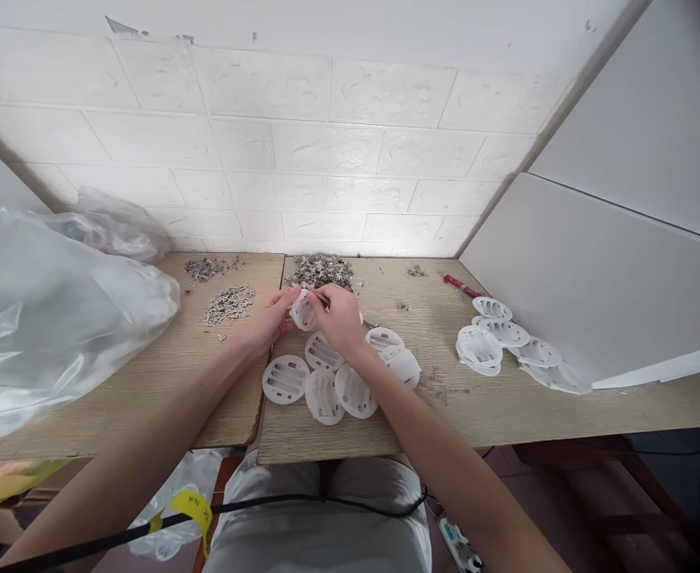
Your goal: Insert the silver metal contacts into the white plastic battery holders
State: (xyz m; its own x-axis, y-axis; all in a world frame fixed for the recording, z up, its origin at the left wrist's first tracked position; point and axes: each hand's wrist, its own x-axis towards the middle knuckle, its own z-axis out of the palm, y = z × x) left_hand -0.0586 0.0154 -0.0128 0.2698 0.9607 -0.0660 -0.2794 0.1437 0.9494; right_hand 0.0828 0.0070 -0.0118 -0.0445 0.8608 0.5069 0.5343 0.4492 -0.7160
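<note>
Between my hands, above the table, is a round white plastic battery holder [303, 313], tilted up. My left hand [276, 315] grips its left edge. The fingers of my right hand [336, 317] are pinched together at its upper right side; whether they hold a small part is hidden. Just below lie several more white battery holders, among them one at the left [286, 380] and one in the middle [355, 391], with slots and small metal pieces showing. Behind my hands is a heap of small metal contacts [322, 271].
Smaller piles of metal pieces lie at the left [230, 305] and back left [205, 269]. A stack of battery holders [479, 348] and a red-handled tool [461, 285] are at the right. A large plastic bag [63, 310] covers the left side. A black cable [302, 500] crosses my lap.
</note>
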